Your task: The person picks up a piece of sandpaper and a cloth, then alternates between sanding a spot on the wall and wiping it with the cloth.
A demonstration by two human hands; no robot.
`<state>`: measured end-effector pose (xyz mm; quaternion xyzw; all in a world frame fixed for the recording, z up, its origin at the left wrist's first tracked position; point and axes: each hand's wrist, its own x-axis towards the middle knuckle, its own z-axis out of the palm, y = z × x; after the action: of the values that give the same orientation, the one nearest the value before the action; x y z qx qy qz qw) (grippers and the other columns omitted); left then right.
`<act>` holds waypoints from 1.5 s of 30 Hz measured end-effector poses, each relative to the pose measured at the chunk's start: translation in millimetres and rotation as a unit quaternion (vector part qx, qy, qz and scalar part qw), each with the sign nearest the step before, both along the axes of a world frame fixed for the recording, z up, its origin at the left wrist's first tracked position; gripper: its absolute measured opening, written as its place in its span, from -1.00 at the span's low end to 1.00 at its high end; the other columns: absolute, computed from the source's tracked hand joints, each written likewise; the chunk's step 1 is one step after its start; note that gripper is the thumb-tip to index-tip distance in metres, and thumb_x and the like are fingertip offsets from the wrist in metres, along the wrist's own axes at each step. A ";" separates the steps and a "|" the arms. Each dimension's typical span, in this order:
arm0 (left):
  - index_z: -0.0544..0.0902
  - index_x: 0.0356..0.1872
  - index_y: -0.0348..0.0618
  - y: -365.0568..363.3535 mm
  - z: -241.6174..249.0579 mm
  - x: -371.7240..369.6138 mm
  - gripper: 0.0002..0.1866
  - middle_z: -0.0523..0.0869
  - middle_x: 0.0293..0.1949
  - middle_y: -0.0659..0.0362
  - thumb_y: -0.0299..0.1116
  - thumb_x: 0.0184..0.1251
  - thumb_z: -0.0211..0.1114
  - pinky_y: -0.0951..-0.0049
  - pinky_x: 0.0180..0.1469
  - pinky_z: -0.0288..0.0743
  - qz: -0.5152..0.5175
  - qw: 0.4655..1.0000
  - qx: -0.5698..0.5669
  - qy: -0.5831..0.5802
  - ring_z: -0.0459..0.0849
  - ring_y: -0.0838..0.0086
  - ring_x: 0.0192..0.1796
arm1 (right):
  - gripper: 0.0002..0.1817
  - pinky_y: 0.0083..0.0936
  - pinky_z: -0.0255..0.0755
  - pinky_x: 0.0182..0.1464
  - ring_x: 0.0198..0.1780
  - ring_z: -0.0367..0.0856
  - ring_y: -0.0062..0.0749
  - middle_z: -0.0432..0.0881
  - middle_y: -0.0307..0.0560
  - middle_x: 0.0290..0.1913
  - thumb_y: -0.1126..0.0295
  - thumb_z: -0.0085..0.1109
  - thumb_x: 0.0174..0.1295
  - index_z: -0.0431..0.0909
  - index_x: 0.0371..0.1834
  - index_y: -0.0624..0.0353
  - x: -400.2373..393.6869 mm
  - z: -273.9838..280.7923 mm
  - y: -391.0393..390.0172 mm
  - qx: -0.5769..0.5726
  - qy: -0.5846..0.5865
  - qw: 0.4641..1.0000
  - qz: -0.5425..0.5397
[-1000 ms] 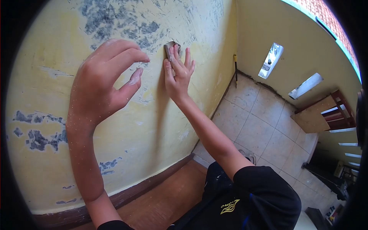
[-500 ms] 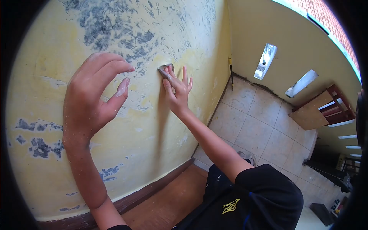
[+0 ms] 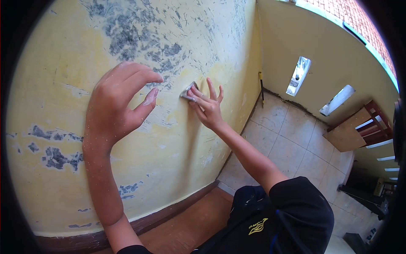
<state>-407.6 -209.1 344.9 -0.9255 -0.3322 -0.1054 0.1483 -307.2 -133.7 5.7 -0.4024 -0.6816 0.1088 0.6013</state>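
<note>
My right hand (image 3: 206,103) presses a small folded grey piece of sandpaper (image 3: 187,91) against the yellow wall (image 3: 165,146). Its thumb and some fingers pinch the piece, while the other fingers stick out past it. Grey patches (image 3: 127,34) and scratches mark the wall's worn paint above and to the left. Closer to the camera, my left hand (image 3: 120,99) is raised in front of the wall with fingers curved and thumb apart, holding nothing. White dust coats its fingertips and specks the skin.
A dark red baseboard (image 3: 169,210) and brown floor strip (image 3: 186,224) run below the wall. Pale floor tiles (image 3: 287,144) lie to the right. A yellow-and-black stick (image 3: 261,86) leans in the corner. A wooden board (image 3: 349,129) with red slats rests by the slotted wall.
The view has shifted, so the wall and both hands appear farther right. My right hand has changed its angle on the sandpaper, which still touches the wall. My left hand keeps its curved pose.
</note>
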 end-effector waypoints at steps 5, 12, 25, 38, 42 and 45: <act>0.75 -0.12 -0.21 5.3 0.8 2.9 -0.74 0.82 -0.11 0.04 -0.63 0.15 0.47 0.18 0.08 0.64 -0.002 1.000 -0.023 0.010 0.78 0.08 -0.01 | -0.59 0.35 -0.58 0.64 0.81 -0.03 0.07 0.63 -0.37 0.51 0.20 0.27 0.55 0.71 0.42 -0.21 -52.8 41.4 -35.0 -0.022 0.168 0.984 0.059; 0.76 -0.10 -0.23 2.1 -5.0 -0.6 -0.74 0.83 -0.11 0.03 -0.62 0.16 0.47 0.18 0.07 0.64 0.008 1.000 -0.026 0.011 0.78 0.06 -0.03 | -0.58 0.37 -0.59 0.64 0.80 -0.03 0.16 0.59 -0.28 0.55 0.16 0.26 0.56 0.70 0.43 -0.14 -61.0 33.5 -28.5 -0.109 0.291 0.950 -0.013; 0.75 -0.08 -0.24 -0.4 -5.7 -3.5 -0.75 0.81 -0.13 0.00 -0.59 0.21 0.47 0.20 0.07 0.63 0.018 0.999 -0.031 0.038 0.78 0.06 -0.03 | -0.56 0.37 -0.62 0.63 0.79 0.00 0.18 0.60 -0.38 0.54 0.19 0.28 0.54 0.67 0.46 -0.22 -40.2 31.5 -23.1 -0.061 0.109 0.991 -0.052; 0.76 -0.07 -0.24 0.5 3.2 -2.7 -0.79 0.84 -0.10 0.01 -0.58 0.28 0.46 0.24 0.10 0.66 0.011 1.000 0.010 0.020 0.81 0.09 -0.01 | -0.57 0.45 -0.63 0.60 0.80 -0.06 0.15 0.57 -0.42 0.56 0.15 0.18 0.60 0.64 0.49 -0.31 -7.9 21.9 2.0 -0.039 0.050 0.998 -0.020; 0.75 -0.08 -0.23 -4.3 6.4 0.1 -0.79 0.84 -0.10 0.02 -0.56 0.27 0.46 0.22 0.08 0.65 0.008 1.000 0.018 0.000 0.80 0.09 -0.02 | -0.60 0.45 -0.72 0.60 0.81 -0.07 0.12 0.62 -0.50 0.51 0.12 0.23 0.57 0.70 0.42 -0.37 -26.3 33.6 -32.8 -0.015 0.084 0.993 0.078; 0.76 -0.09 -0.21 -4.7 9.0 -2.7 -0.79 0.84 -0.12 0.02 -0.54 0.25 0.47 0.21 0.06 0.65 0.003 1.000 0.025 0.002 0.80 0.08 -0.04 | -0.55 0.43 -0.71 0.61 0.80 -0.03 0.12 0.59 -0.57 0.52 0.11 0.30 0.51 0.67 0.45 -0.41 -15.2 17.9 -19.6 0.054 -0.022 0.996 0.071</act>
<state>-410.3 -213.8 353.9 -0.9205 -0.3324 -0.1118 0.1724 -322.4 -153.3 23.5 -0.3220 -0.7263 0.1055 0.5980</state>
